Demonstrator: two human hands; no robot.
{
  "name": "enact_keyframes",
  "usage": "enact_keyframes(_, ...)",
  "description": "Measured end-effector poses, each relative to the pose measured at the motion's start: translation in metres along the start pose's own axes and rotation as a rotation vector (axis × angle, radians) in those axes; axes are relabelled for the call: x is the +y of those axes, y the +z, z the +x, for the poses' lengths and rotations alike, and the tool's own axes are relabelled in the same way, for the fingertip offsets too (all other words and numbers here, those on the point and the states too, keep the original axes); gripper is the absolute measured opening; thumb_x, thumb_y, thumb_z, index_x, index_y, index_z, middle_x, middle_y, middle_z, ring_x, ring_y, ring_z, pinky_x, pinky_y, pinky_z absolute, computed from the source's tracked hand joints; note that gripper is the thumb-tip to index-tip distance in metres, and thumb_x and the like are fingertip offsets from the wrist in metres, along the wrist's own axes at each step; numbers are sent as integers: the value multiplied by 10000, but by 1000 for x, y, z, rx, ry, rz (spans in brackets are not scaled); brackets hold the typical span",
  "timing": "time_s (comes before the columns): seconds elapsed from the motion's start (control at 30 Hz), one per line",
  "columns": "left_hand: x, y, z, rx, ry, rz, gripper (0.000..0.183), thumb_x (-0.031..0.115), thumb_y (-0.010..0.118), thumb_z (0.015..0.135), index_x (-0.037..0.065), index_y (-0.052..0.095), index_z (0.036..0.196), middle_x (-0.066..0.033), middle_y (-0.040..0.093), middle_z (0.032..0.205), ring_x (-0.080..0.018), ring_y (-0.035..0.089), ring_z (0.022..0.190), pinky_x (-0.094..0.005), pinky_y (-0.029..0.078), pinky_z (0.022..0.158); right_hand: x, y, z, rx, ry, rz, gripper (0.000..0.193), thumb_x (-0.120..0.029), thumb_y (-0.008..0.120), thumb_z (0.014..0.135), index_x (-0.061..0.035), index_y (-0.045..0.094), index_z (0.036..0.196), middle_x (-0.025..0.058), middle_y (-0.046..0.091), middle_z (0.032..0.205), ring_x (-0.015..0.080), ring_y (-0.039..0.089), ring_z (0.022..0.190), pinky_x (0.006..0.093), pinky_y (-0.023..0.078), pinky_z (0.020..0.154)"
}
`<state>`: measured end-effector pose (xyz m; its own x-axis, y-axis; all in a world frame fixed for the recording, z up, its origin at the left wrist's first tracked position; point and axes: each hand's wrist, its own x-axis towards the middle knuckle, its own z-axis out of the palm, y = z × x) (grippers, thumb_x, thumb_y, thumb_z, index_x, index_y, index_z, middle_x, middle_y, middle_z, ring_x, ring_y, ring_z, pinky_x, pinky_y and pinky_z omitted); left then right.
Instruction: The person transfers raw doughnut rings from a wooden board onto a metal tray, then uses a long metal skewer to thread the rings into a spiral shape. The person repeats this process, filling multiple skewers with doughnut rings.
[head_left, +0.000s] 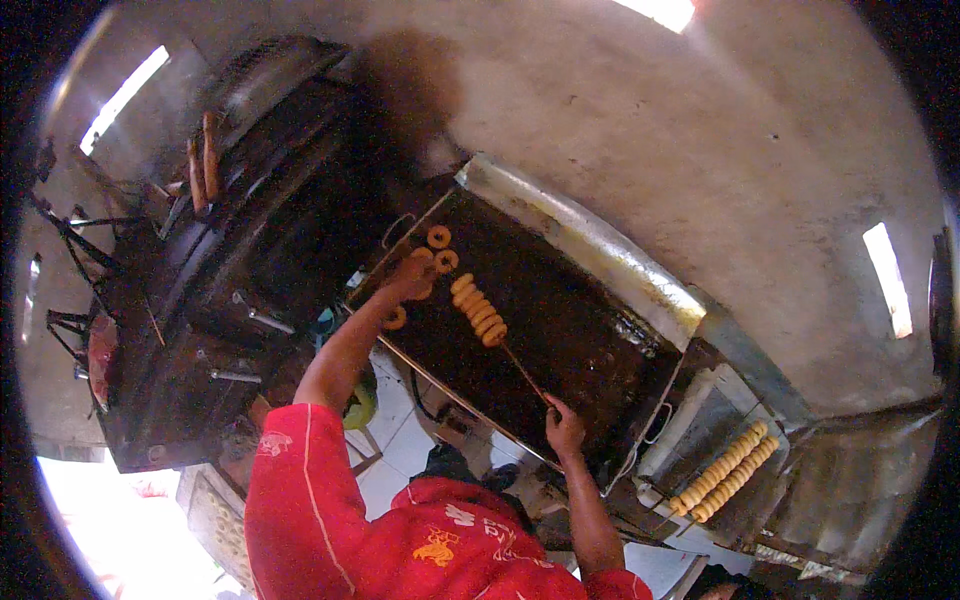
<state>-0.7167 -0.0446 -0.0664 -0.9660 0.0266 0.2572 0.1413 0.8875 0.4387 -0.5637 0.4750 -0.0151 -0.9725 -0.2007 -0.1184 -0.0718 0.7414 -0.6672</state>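
My right hand [565,428] is closed round the lower end of a thin stick [524,371]. Several golden ring doughnuts [478,310] are threaded on its far part, slanting up and left over a wide dark metal pan [590,365]. Over the pan's left end, my left hand [408,278] reaches in among loose doughnuts. One loose doughnut [438,237] lies beyond the fingers, another [446,261] just right of them, and a third [395,318] nearer the pan's edge. The left fingers blend with the rings, so their grip is unclear.
Two full sticks of doughnuts [725,470] rest on a metal tray [690,440] at the right. A raised metal guard [580,245] lines the pan's far side. Dark sooty equipment [260,230] fills the left, with wood sticks [203,165] on it. White tiles [395,430] show below.
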Motion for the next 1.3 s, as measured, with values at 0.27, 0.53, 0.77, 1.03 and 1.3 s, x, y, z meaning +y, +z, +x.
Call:
enact_keyframes(0.27,-59,-20,28,-124,-320,137,315,290,674,929,-4,720,1032,-256,712,1021,-432,706,992,-544,562,869,-59,-20,7,-72,27,-192,367,-209,620,988,-282,735,1328,134,778,1159,386,744,984,472,586,851)
enact_keyframes(0.53,-25,-33,57,-243,-202,-4,291,286,643,931,33,755,1020,-236,733,985,-453,717,925,-559,573,849,-40,31,39,28,-38,-84,351,-189,633,982,-240,739,1313,126,749,1265,374,717,1131,453,567,964)
enact_keyframes(0.77,-133,-12,80,-25,-427,226,289,286,625,941,61,787,1022,-228,750,1024,-451,723,930,-554,585,836,-88,29,58,-68,-49,-177,341,-186,625,990,-169,731,1315,134,758,1240,359,732,1098,435,574,947)
enact_keyframes(1.03,-34,-109,43,-103,-207,-16,262,279,654,939,65,772,1034,-236,737,948,-433,729,901,-523,577,802,-4,21,32,-18,-82,144,304,-190,683,997,-131,762,1284,136,765,1250,287,729,1175,365,532,1035)
enact_keyframes(1.3,31,-84,-96,-258,-297,-47,203,204,639,942,48,756,1000,-247,725,867,-457,720,880,-523,573,784,2,-18,-17,-125,-107,85,300,-225,654,996,-178,772,1268,133,770,1225,321,735,1135,390,560,984)
